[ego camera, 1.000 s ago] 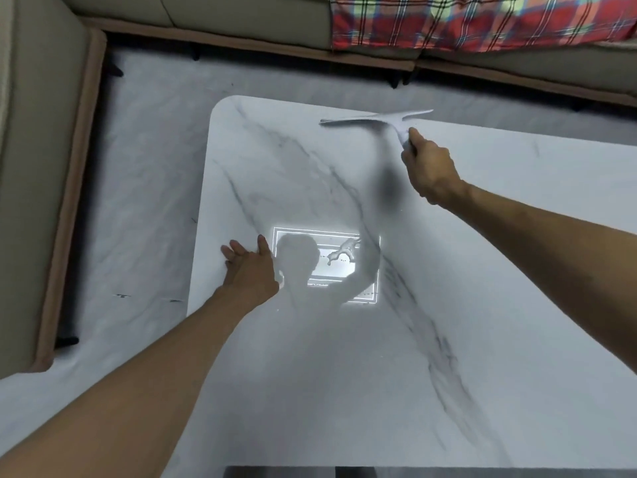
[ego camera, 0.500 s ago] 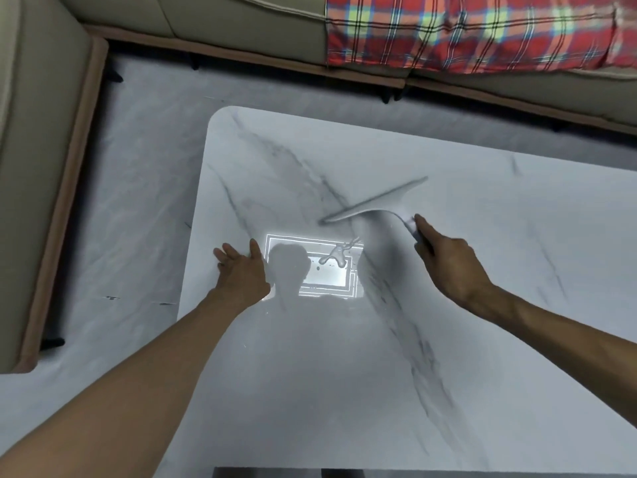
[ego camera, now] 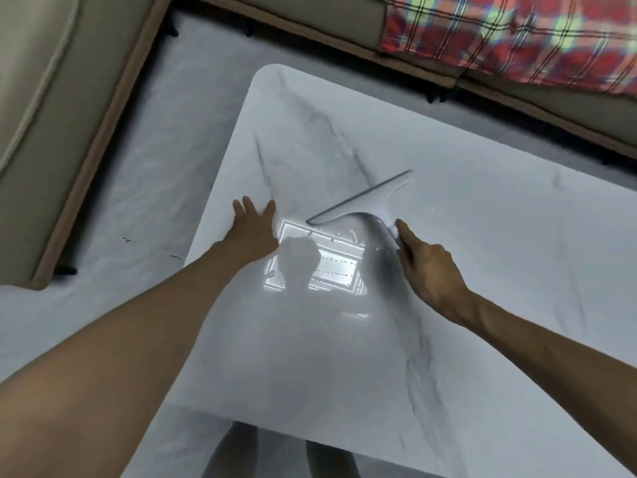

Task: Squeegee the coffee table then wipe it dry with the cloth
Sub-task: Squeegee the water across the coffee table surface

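Note:
The white marble coffee table (ego camera: 499,270) with grey veins fills the middle of the view. A white squeegee (ego camera: 362,200) rests with its blade on the tabletop, slanting from lower left to upper right. My right hand (ego camera: 427,267) grips its handle from the near right. My left hand (ego camera: 253,229) lies flat on the table near its left edge, fingers spread, just left of the blade's end. A bright ceiling-light reflection with my shadow sits between my hands. No cloth is in view.
A beige sofa (ego camera: 51,115) stands along the left and another along the back, with a red plaid blanket (ego camera: 510,32) on it at top right. White marble-look floor (ego camera: 155,174) surrounds the table. My legs (ego camera: 234,450) show below the near edge.
My right hand has pulled the squeegee from the table's far edge toward me, down to the middle. The left hand has stayed flat at the left edge.

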Motion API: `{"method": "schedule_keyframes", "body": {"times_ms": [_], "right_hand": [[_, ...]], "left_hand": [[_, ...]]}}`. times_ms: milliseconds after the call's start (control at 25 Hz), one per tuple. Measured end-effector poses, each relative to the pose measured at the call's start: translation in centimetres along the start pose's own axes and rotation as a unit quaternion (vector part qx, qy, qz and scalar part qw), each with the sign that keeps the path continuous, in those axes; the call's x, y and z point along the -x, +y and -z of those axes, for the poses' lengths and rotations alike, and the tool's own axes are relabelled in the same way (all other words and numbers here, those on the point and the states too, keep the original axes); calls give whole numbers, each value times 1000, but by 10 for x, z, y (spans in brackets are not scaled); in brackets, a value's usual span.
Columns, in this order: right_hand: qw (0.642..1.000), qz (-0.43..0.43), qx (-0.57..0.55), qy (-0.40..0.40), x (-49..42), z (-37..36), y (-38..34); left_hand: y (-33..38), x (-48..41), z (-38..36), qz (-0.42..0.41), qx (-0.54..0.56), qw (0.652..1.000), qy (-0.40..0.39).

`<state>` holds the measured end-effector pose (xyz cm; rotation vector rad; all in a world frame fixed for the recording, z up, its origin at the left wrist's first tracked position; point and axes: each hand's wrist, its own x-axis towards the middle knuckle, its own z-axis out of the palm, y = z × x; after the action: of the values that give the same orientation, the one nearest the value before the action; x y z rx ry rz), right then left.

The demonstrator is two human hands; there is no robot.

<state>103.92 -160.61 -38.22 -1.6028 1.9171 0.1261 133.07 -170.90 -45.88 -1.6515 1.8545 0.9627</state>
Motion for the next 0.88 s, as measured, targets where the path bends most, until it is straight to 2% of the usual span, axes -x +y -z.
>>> {"method": "schedule_keyframes", "body": {"times_ms": [120, 200, 320, 400, 520, 640, 760, 880], "right_hand": [[1000, 2, 11, -3, 40, 6, 8], [999, 30, 11, 23, 37, 8, -12], [987, 156, 26, 3, 13, -9, -78], [962, 259, 65, -51, 4, -40, -129], [907, 375, 134, -140, 15, -105, -190], [875, 401, 172, -208, 38, -152, -220], [888, 376, 174, -198, 44, -154, -206], [920, 318, 158, -167, 43, -125, -163]], "left_hand": [[-16, 22, 0, 1, 159, 984, 77], [-33, 46, -5, 26, 270, 948, 165], [-71, 88, -17, 119, 370, 875, 289], [-108, 115, -32, 199, 396, 841, 310], [-156, 151, -65, 270, 416, 826, 269], [-181, 170, -99, 297, 429, 835, 174], [-183, 175, -124, 264, 432, 858, 79], [-179, 174, -134, 217, 391, 893, 44]]}}
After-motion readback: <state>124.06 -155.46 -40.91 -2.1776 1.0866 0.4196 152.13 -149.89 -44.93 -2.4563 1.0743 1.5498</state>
